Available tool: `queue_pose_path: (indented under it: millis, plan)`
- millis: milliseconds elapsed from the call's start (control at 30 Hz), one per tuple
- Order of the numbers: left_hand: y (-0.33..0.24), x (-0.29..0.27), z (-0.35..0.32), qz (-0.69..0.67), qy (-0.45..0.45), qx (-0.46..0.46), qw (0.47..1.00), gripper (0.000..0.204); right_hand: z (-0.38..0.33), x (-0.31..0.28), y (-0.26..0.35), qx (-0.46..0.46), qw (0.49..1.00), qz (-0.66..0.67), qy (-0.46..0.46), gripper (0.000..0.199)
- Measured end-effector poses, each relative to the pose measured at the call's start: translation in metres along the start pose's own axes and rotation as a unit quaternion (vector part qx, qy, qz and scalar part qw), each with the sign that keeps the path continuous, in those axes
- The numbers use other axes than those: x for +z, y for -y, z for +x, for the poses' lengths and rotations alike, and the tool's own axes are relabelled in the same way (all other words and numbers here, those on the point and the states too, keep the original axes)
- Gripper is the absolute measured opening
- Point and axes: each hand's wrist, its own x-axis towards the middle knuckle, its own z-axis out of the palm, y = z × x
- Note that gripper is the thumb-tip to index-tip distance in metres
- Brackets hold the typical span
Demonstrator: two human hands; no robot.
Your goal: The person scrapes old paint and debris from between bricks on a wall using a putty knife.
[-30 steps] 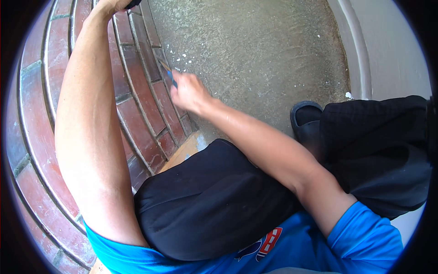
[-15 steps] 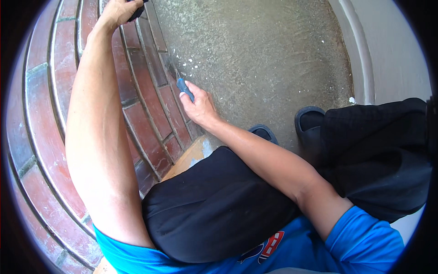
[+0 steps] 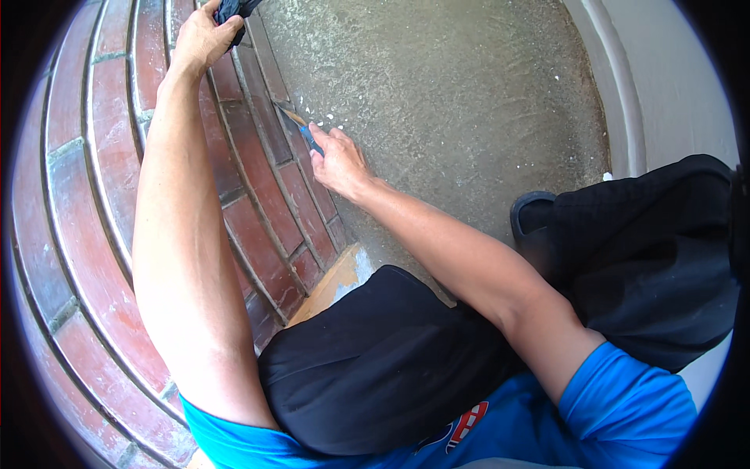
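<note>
My right hand [image 3: 337, 162] grips a blue-handled scraper [image 3: 301, 130], its blade tip set against the foot of the red brick wall [image 3: 101, 195] where it meets the grey concrete floor [image 3: 437, 94]. Small white flecks [image 3: 326, 117] lie on the floor just beyond the blade. High on the wall, at the picture's top edge, my left hand [image 3: 201, 37] clutches a dark cloth [image 3: 234, 9]. I am crouched, with my black shorts and blue shirt filling the lower middle.
A dark sandal [image 3: 531, 219] rests on the floor at the right, next to my black-clad leg. A pale raised kerb [image 3: 625, 102] curves along the far right. An orange-tan patch [image 3: 332, 285] shows at the wall's foot near my knee.
My right hand has moved farther along the wall's foot, away from me, taking the scraper with it. The left hand stays up on the wall with the cloth.
</note>
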Motion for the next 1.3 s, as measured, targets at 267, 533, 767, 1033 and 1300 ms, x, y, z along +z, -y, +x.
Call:
queue_pose_path:
  millis: [267,533,767,1033,1300]
  plan:
    - [0.009,0.008,-0.002,-0.014,-0.015,-0.026,0.999,0.048,-0.006,0.013,-0.002,-0.019,0.998,0.035,-0.050,0.051]
    - [0.002,0.016,-0.001,0.015,-0.009,-0.023,1.000,0.049,0.056,-0.007,0.006,-0.015,1.000,0.006,-0.017,0.046]
    - [0.018,0.021,0.002,0.003,-0.010,-0.012,1.000,0.050,0.002,0.002,-0.011,-0.030,0.999,0.020,-0.011,0.051]
    - [0.004,0.025,0.014,0.020,-0.021,-0.007,1.000,0.050,0.000,-0.004,-0.006,-0.028,0.999,-0.010,-0.020,0.051]
    - [0.010,0.023,0.012,0.037,-0.034,0.004,0.999,0.050,-0.001,-0.009,0.013,0.004,0.998,-0.061,0.026,0.053]
